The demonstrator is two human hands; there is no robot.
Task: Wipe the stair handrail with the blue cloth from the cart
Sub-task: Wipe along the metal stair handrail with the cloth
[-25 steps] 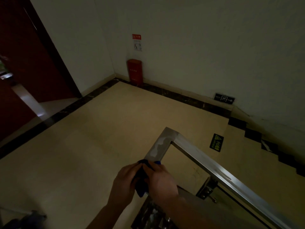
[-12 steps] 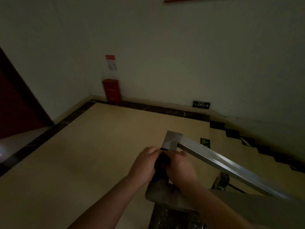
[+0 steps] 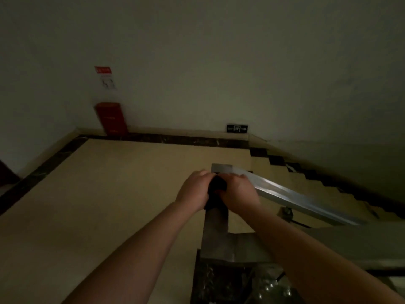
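Dim light fills the stairwell landing, and the pale floor [image 3: 109, 194] spreads wide and bare to the left of the grip, bounded on its far and left sides by a dark border strip [image 3: 175, 138] at the foot of the wall [image 3: 219, 62]. Both hands meet on the handrail [image 3: 285, 194] just short of its squared corner: the left hand [image 3: 194, 190] and the right hand [image 3: 240, 194] are pressed knuckle to knuckle, fingers curled down over the blue cloth [image 3: 217, 186], which shows only as a dark wad bunched between them and hanging a little below their heels. The cloth sits on top of the rail, which runs up towards the grip from below. Just beyond the fingertips the metal corner piece stands clear. From there the rail's bright flat edge slants away to the right of the grip and downward, following the stairs [image 3: 328, 185], whose dark stepped trim drops along the right-hand wall. A small bracket [image 3: 286, 212] hangs under the rail, right of the right wrist. Well beyond the grip and to its left, a red box [image 3: 111, 118] stands against the wall with a notice [image 3: 105, 77] above it; straight beyond, low on the wall, is an exit sign [image 3: 237, 128]. Blur hides what lies at the rail's base.
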